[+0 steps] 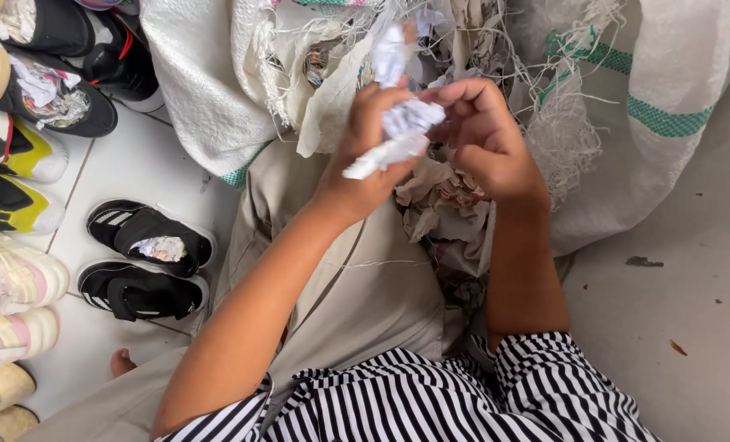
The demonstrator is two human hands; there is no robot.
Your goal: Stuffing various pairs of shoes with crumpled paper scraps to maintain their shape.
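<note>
Pale floor tiles lay under the work. A crumpled white paper wad (397,131) sat above the lap, clenched in the left hand (363,155), while the right hand (481,139) pinched its edge with curled fingers. Seemingly mid-scrunching; tighter squeezing came next. Behind gaped a frayed woven sack (627,106); black shoes (148,262) stood left, one paper-stuffed.

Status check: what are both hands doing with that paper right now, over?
Left hand gripping crumpled white paper. Right hand pinching the same wad. Held over paper scraps in open woven sack. Nothing blocking.
</note>
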